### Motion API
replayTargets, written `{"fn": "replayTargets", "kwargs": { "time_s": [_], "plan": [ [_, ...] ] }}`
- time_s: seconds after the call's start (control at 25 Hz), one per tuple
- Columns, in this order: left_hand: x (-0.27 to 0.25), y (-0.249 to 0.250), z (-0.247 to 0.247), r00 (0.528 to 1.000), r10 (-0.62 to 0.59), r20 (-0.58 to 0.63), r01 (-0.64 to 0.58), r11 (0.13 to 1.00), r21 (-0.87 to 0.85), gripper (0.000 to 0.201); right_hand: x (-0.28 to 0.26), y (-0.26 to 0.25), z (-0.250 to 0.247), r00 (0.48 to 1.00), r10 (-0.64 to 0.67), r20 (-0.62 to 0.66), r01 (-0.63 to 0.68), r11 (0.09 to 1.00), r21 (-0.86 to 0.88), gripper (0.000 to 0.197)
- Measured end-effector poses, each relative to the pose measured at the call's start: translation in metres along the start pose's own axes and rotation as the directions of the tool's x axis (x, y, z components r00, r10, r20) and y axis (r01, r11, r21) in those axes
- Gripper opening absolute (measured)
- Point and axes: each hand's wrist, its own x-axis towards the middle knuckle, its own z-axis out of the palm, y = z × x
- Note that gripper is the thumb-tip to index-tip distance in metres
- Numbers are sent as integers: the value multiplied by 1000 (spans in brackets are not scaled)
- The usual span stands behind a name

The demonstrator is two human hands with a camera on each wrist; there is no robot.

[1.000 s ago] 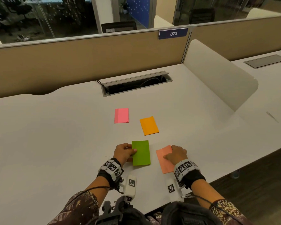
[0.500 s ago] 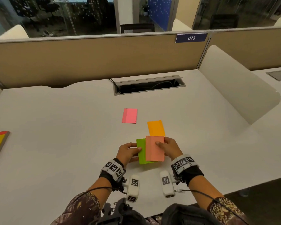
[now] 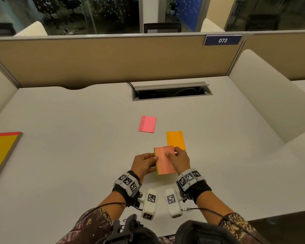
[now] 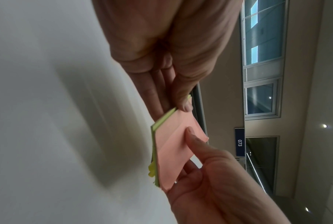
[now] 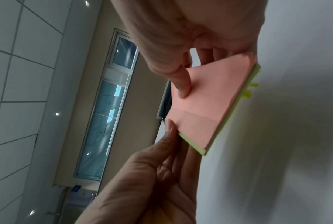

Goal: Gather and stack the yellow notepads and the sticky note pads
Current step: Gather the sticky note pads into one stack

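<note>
White desk (image 3: 60,155) carries the work: both hands pinch a salmon pad (image 3: 165,161) squared over a green pad (image 3: 155,162), left hand (image 3: 143,164) and right hand (image 3: 180,161) steadying opposite edges, probably to align them. Orange pad (image 3: 176,140) and pink pad (image 3: 147,124) lie beyond; a yellow notepad (image 3: 0,155) is cut off at left.

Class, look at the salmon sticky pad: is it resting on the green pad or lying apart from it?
Resting on it. The salmon sticky pad covers the green pad, whose edge peeks out; both hands hold the pair.
</note>
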Motion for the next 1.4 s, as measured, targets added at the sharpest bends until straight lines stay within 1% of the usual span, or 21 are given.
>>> {"fn": "replayTargets", "kwargs": {
  "time_s": [0.16, 0.24, 0.32, 0.36, 0.4, 0.44, 0.48, 0.52, 0.56, 0.6, 0.68, 0.76, 0.88, 1.12, 1.24, 1.32, 1.4],
  "plan": [
    [4, -2, 1, 999, 0, -38, 1, 1000, 20, 30, 1, 0, 9, 1000, 20, 6, -19, 1000, -17, 32],
    [7, -1, -1, 997, -4, -74, 8, 999, 46, 28, 5, 0, 14, 1000, 4, 14, -4, 1000, -9, 31],
    [9, 0, -5, 994, -2, -113, 6, 999, 37, 28, 12, -2, 12, 1000, -22, -17, 21, 999, -32, 29],
    [9, 1, -8, 991, 3, -136, 0, 1000, 28, 28, 18, -2, 8, 997, -47, -54, 42, 996, -83, 29],
    [9, 3, -11, 987, 13, -158, -9, 1000, 22, 28, 25, -2, 3, 991, -88, -96, 69, 980, -187, 28],
    [9, 4, -15, 984, 20, -177, -17, 1000, 17, 28, 33, -1, -3, 984, -135, -118, 88, 939, -333, 29],
    [10, 6, -19, 980, 26, -195, -25, 1000, 9, 29, 41, 0, -7, 978, -172, -118, 94, 870, -483, 32],
    [10, 7, -23, 977, 28, -210, -28, 1000, 1, 29, 49, 3, -12, 978, -176, -116, 73, 800, -596, 38],
    [10, 8, -26, 974, 28, -226, -29, 1000, -5, 29, 57, 5, -15, 981, -148, -124, 30, 751, -660, 46],
    [10, 8, -29, 971, 25, -239, -28, 1000, -7, 30, 63, 6, -17, 985, -97, -140, -24, 733, -680, 55],
    [10, 8, -33, 966, 17, -258, -20, 1000, -7, 31, 73, 5, -17, 987, 2, -160, -109, 740, -664, 70],
    [11, 9, -34, 963, 9, -270, -12, 1000, -8, 33, 78, 4, -12, 988, 26, -149, -121, 728, -675, 79],
    [14, 8, -34, 962, -3, -275, 2, 1000, -6, 33, 83, 3, -6, 989, 34, -145, -125, 718, -685, 80],
    [23, 7, -33, 958, -26, -287, 19, 999, -29, 35, 92, -6, -11, 983, 156, -93, -176, 697, -695, 90],
    [27, 5, -33, 961, -25, -275, 14, 999, -42, 36, 87, -2, -14, 979, 190, -72, -188, 714, -674, 86],
    [29, 3, -35, 960, -23, -280, 9, 999, -52, 37, 84, 3, -17, 990, 121, -74, -141, 771, -621, 73],
    [29, 1, -37, 958, -31, -286, 11, 997, -70, 37, 80, 5, -19, 998, 34, -50, -55, 841, -538, 53]
  ]
}}
